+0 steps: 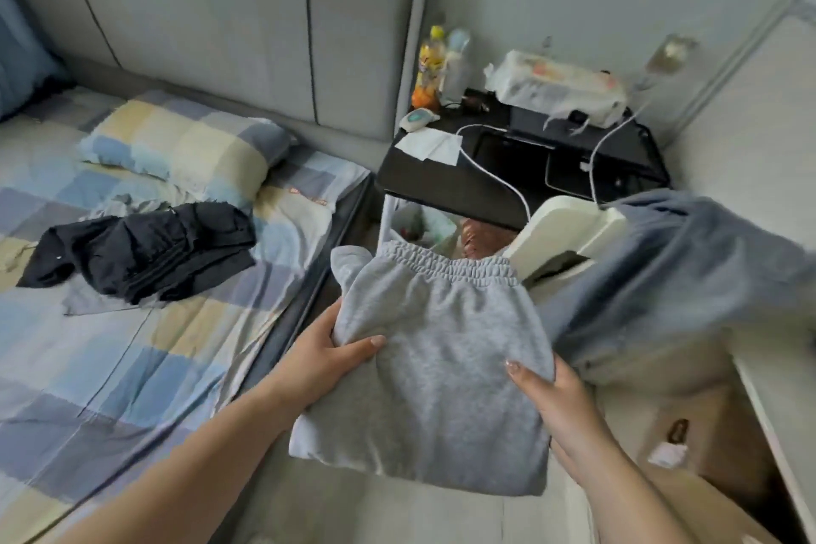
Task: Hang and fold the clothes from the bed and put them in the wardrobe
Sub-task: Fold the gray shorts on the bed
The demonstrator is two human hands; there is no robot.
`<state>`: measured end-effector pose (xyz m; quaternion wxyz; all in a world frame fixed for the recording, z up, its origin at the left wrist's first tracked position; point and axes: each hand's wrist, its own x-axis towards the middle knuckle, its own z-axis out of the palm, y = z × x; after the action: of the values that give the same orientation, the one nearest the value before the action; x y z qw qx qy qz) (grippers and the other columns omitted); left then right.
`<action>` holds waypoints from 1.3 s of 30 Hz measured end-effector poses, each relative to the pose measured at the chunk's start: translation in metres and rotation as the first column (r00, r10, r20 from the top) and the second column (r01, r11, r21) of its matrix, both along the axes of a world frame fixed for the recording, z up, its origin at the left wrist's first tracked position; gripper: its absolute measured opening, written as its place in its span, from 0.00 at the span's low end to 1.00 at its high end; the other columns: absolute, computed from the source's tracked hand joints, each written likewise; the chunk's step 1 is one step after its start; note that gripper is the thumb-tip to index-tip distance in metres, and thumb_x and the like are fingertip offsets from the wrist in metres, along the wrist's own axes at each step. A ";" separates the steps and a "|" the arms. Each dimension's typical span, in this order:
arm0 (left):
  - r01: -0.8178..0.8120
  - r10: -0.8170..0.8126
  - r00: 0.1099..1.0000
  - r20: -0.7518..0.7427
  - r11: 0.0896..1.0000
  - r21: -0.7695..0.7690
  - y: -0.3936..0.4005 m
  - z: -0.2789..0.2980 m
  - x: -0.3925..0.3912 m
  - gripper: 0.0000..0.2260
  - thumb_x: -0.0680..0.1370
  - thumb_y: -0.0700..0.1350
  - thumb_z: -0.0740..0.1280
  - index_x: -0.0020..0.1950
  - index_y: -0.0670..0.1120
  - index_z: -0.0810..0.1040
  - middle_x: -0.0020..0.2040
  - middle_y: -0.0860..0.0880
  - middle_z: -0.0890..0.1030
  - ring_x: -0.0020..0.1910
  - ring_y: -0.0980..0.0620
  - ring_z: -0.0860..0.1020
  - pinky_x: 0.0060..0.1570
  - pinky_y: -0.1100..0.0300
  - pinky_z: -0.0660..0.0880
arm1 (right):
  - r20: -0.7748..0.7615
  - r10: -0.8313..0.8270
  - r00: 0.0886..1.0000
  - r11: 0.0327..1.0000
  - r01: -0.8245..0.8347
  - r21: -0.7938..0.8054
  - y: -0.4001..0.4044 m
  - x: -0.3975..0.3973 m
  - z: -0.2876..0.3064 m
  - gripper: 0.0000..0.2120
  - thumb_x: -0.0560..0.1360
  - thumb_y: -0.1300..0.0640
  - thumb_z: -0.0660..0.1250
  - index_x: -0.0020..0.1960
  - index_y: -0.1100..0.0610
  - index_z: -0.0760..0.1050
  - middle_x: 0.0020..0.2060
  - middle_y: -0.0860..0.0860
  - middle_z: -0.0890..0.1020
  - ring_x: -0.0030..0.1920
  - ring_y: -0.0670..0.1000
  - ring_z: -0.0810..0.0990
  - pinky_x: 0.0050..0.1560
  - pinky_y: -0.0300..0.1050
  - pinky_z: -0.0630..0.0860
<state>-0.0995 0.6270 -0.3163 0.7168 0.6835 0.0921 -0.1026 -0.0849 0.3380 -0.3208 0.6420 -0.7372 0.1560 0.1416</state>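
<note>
- My left hand [329,351] grips the left edge of the folded grey sweatpants [430,371], thumb laid across the top and the fingers tucked out of sight underneath.
- My right hand [554,400] holds the right edge the same way, thumb on top of the cloth, fingers under it.
- The sweatpants are a light heathered grey fleece, folded into a thick, roughly square bundle; the gathered elastic waistband sits at the far end, and a loose flap of the same cloth sticks up at the far left corner.
- The bundle hangs between my two hands, off the bed, over the gap between the bed edge and the floor, with its near end drooping below my wrists.
- To the right, a blue-grey garment [675,274] is draped over a white chair [569,234], just beside the sweatpants' right edge.
- To the left on the checked bedsheet [110,367], a heap of black clothes [145,254] lies well apart from my hands.
- Farther on that side a checked pillow [185,146] rests against the grey headboard [229,27].
- Far right of the bed stands a black bedside table [446,186] carrying bottles [432,66], a white cable and a tissue pack.
</note>
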 end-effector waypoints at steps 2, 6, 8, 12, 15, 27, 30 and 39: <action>0.075 -0.075 0.997 0.004 0.997 -0.004 -0.052 0.009 -0.004 0.23 0.68 0.51 0.77 0.60 0.61 0.75 0.53 0.58 0.83 0.52 0.57 0.82 0.47 0.62 0.79 | 0.018 -0.072 0.997 0.997 0.071 0.012 -0.052 -0.025 0.007 0.13 0.70 0.54 0.73 0.54 0.53 0.79 0.47 0.50 0.86 0.47 0.52 0.85 0.48 0.50 0.80; 0.221 -0.222 0.975 0.019 0.975 0.025 -0.144 0.024 -0.011 0.24 0.66 0.52 0.76 0.61 0.58 0.76 0.54 0.54 0.83 0.54 0.54 0.81 0.56 0.52 0.77 | 0.066 -0.203 0.977 0.979 0.202 0.015 -0.140 -0.072 0.024 0.10 0.72 0.56 0.72 0.52 0.53 0.79 0.43 0.48 0.86 0.43 0.49 0.85 0.37 0.41 0.80; 0.311 -0.312 0.949 0.032 0.950 0.034 -0.195 0.035 -0.011 0.22 0.67 0.51 0.76 0.60 0.58 0.76 0.54 0.54 0.83 0.53 0.53 0.82 0.55 0.53 0.78 | 0.089 -0.280 0.956 0.960 0.281 0.008 -0.185 -0.097 0.033 0.11 0.71 0.55 0.72 0.54 0.53 0.79 0.45 0.49 0.86 0.46 0.52 0.85 0.47 0.50 0.80; 0.475 -0.478 0.877 0.049 0.878 0.061 -0.285 0.053 -0.007 0.19 0.71 0.49 0.75 0.60 0.58 0.76 0.53 0.55 0.84 0.52 0.55 0.82 0.52 0.57 0.78 | 0.099 -0.438 0.894 0.898 0.439 0.004 -0.258 -0.139 0.045 0.13 0.71 0.54 0.73 0.55 0.54 0.79 0.46 0.51 0.86 0.47 0.54 0.85 0.54 0.57 0.79; 0.563 -0.571 0.818 0.069 0.819 0.108 -0.345 0.065 -0.002 0.19 0.70 0.51 0.75 0.59 0.60 0.76 0.52 0.59 0.83 0.50 0.60 0.81 0.52 0.61 0.77 | 0.125 -0.558 0.820 0.829 0.558 0.039 -0.300 -0.163 0.049 0.15 0.71 0.56 0.73 0.57 0.55 0.78 0.48 0.52 0.85 0.49 0.56 0.84 0.56 0.58 0.78; 0.808 -0.824 0.563 0.055 0.564 0.170 -0.505 0.058 0.088 0.16 0.74 0.45 0.72 0.60 0.57 0.76 0.50 0.54 0.84 0.50 0.54 0.82 0.49 0.60 0.79 | 0.076 -0.786 0.613 0.617 0.770 0.164 -0.394 -0.147 0.031 0.10 0.73 0.54 0.71 0.54 0.49 0.78 0.46 0.49 0.86 0.47 0.53 0.85 0.51 0.56 0.80; 0.826 -0.854 0.514 0.080 0.518 0.221 -0.549 0.051 0.131 0.15 0.75 0.44 0.71 0.57 0.59 0.75 0.46 0.57 0.84 0.48 0.57 0.82 0.44 0.67 0.78 | 0.068 -0.848 0.525 0.529 0.837 0.139 -0.414 -0.116 0.021 0.07 0.75 0.54 0.70 0.52 0.46 0.78 0.45 0.44 0.86 0.46 0.49 0.85 0.51 0.54 0.80; 0.914 -0.954 0.295 0.059 0.300 0.273 -0.666 0.023 0.234 0.22 0.76 0.43 0.69 0.65 0.61 0.67 0.50 0.61 0.81 0.45 0.69 0.78 0.38 0.77 0.72 | 0.102 -0.910 0.403 0.415 0.868 0.273 -0.457 -0.040 0.016 0.17 0.76 0.67 0.63 0.63 0.55 0.71 0.56 0.53 0.82 0.56 0.53 0.81 0.52 0.47 0.79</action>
<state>0.1344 -0.0385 -0.2934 0.4586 0.6781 -0.3918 -0.4200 -0.1253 -0.1192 -0.3045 0.6936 -0.4907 0.4352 -0.2977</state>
